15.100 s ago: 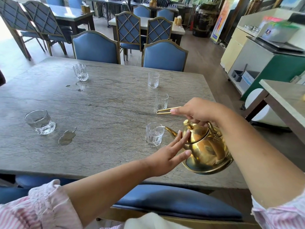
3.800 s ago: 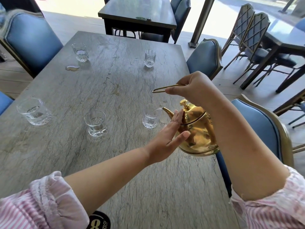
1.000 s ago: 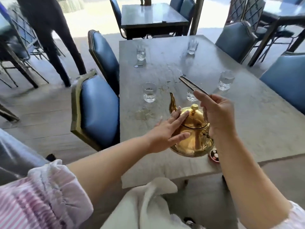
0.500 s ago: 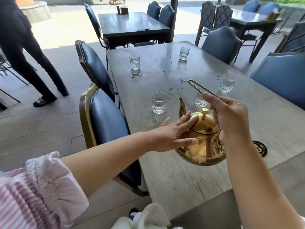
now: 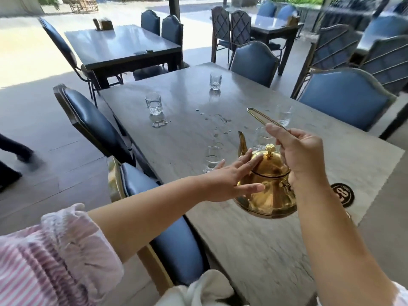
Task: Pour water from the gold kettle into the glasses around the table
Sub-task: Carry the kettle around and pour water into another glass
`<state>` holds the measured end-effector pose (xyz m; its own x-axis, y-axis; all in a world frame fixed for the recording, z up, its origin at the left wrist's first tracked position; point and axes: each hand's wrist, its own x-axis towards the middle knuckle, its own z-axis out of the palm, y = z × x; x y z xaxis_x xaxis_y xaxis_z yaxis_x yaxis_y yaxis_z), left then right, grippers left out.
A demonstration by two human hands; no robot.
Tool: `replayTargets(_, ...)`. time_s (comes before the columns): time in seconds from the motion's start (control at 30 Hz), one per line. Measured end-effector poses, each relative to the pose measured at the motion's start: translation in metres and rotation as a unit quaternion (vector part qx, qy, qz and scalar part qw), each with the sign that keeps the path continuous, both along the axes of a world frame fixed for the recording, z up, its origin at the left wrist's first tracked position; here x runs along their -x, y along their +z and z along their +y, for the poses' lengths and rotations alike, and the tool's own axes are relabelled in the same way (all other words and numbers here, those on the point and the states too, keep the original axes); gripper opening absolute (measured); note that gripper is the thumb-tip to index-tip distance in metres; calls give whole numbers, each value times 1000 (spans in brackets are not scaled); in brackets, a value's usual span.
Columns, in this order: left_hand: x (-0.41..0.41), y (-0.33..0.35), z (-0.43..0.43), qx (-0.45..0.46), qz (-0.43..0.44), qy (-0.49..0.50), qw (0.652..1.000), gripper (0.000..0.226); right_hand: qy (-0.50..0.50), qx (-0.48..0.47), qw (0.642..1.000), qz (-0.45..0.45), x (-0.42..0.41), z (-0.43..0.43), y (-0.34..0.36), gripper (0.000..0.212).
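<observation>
The gold kettle point(image 5: 268, 186) hangs upright above the near end of the grey stone table point(image 5: 254, 250). My right hand point(image 5: 302, 155) grips its long gold handle point(image 5: 262, 118). My left hand point(image 5: 231, 180) lies flat against the kettle's lid and side, fingers spread. A small glass point(image 5: 212, 159) stands just left of the spout point(image 5: 242, 142). Another glass point(image 5: 261, 138) stands behind the kettle, partly hidden by my right hand. Further off stand three more glasses, one at the left point(image 5: 153, 104), one at the far end point(image 5: 215, 81) and one blurred at the right point(image 5: 284, 115).
Water drops point(image 5: 217, 120) and a puddle point(image 5: 160, 123) lie on the tabletop. A black round emblem point(image 5: 342, 195) marks the table near its right edge. Blue padded chairs point(image 5: 95, 122) point(image 5: 344, 98) line both long sides. A person's legs point(image 5: 13, 155) show at far left.
The view has swung right along the table and the kettle has come with it, still upright. Both hands keep the same hold.
</observation>
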<state>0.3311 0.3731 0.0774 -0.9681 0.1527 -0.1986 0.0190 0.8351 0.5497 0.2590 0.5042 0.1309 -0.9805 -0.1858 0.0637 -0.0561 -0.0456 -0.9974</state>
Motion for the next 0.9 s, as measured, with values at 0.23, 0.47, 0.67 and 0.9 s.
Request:
replayTargets(0.23, 2, 0, -57, -4, -3, -99, 995, 70, -98, -29, 995, 9, -22, -45, -3, 31)
replayTargets(0.47, 7, 9, -104, -10, 11, -193, 981, 68, -204, -63, 977, 0, -43, -84, 8, 36)
replayTargets(0.67, 16, 14, -132, -8, 29, -224, 974, 67, -221, -68, 973, 0, -42, -109, 17, 35)
replayTargets(0.9, 29, 22, -167, -27, 52, -200, 978, 68, -198, -78, 977, 11, -26, -148, 32, 34)
